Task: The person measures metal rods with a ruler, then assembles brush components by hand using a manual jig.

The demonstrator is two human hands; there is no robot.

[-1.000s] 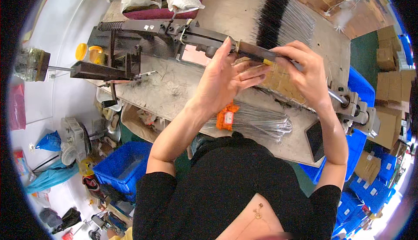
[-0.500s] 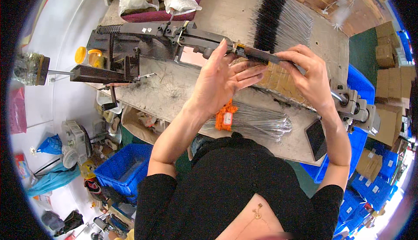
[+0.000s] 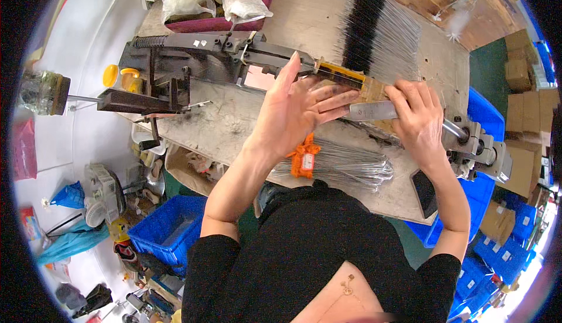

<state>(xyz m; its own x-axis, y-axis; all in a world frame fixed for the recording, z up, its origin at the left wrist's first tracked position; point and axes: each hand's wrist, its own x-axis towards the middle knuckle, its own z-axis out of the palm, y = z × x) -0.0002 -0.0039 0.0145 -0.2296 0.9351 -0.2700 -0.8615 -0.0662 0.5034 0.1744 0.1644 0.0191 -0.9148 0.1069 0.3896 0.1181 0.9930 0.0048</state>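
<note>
My right hand (image 3: 418,115) is closed on one end of a flat grey metal blade (image 3: 372,111). The blade points left and its far end is close to my left fingertips. My left hand (image 3: 293,107) is open, palm up, with the thumb raised and dark smudges on the fingertips. Just beyond those fingers lies a brass-coloured channel (image 3: 341,73) with a dark strip along it, at the right end of a long dark metal bench machine (image 3: 205,50). Whether my left fingers touch the channel, I cannot tell.
Black-bristled wire brushes (image 3: 364,27) lie at the back of the worktable (image 3: 304,7). Nearer me is a bundle of thin wires (image 3: 351,160) with an orange tie (image 3: 305,158). A dark flat slab (image 3: 424,194) rests at the right edge. A blue crate (image 3: 167,229) stands at lower left.
My right hand has drawn the blade off the channel, toward me, and turned it so its flat face shows. The brass channel is now uncovered. My left hand has barely moved.
</note>
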